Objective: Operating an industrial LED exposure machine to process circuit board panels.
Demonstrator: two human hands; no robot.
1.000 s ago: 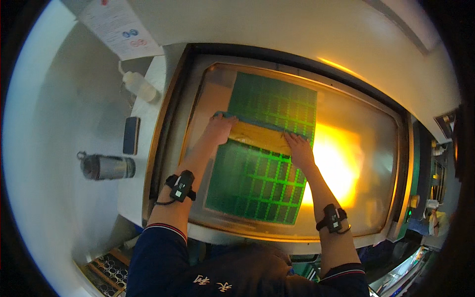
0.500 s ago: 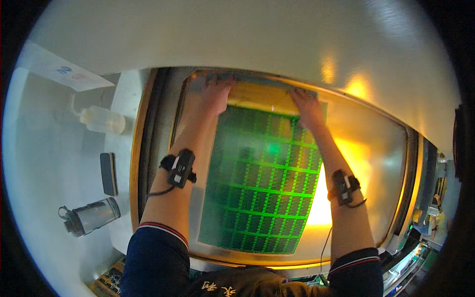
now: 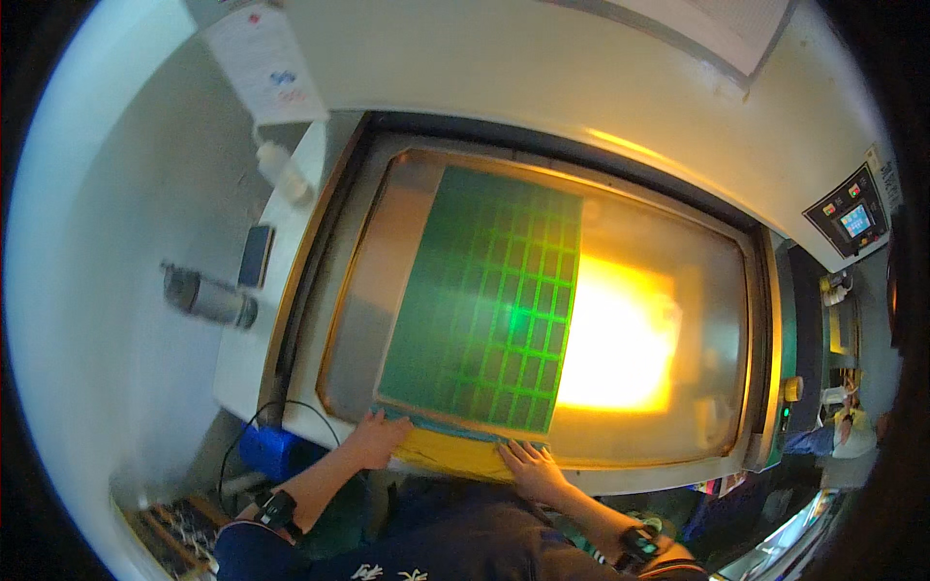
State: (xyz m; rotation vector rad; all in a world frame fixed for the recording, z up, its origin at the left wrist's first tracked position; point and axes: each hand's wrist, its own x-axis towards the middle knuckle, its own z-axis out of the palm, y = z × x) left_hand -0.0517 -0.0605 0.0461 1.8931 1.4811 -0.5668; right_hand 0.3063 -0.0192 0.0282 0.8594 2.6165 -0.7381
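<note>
Bar (image 3: 450, 455), yellow with a blue-grey far edge: I have it clamped in both hands at the near rim of the bed (image 3: 712, 329), between my body and the green sheet (image 3: 446, 290). My left hand (image 3: 378, 441) grips its left end and my right hand (image 3: 535, 472) its right end, fingers over the far edge; my thumbs are hidden. The sheet's near edge runs just beside the bar. A bright yellow glow (image 3: 620, 339) lies right of the sheet.
</note>
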